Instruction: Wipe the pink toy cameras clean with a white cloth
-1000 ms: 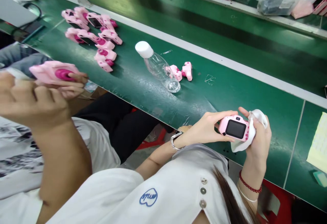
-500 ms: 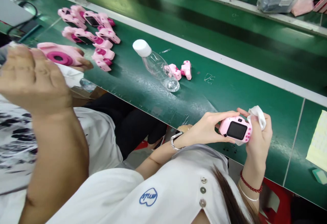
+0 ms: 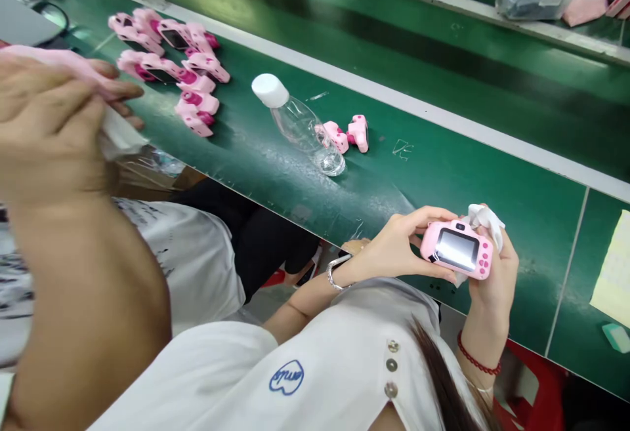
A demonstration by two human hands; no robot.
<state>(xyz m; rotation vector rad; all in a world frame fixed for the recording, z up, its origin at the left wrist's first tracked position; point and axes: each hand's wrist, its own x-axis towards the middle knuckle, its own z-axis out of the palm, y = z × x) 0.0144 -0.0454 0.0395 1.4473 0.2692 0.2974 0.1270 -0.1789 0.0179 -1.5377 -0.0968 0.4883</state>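
Rightward and nearer than the bottle (image 3: pixel 297 123), the left hand (image 3: pixel 394 244) pinches the pink camera (image 3: pixel 457 251). The right hand (image 3: pixel 496 281), gripping the white cloth (image 3: pixel 487 216), supports the other end; the cloth now sits behind, leaving the buttons (image 3: pixel 484 259) more exposed than 1 second ago.

Pink camera (image 3: pixel 457 250) in hands (image 3: pixel 394 247), white cloth (image 3: pixel 484 217)
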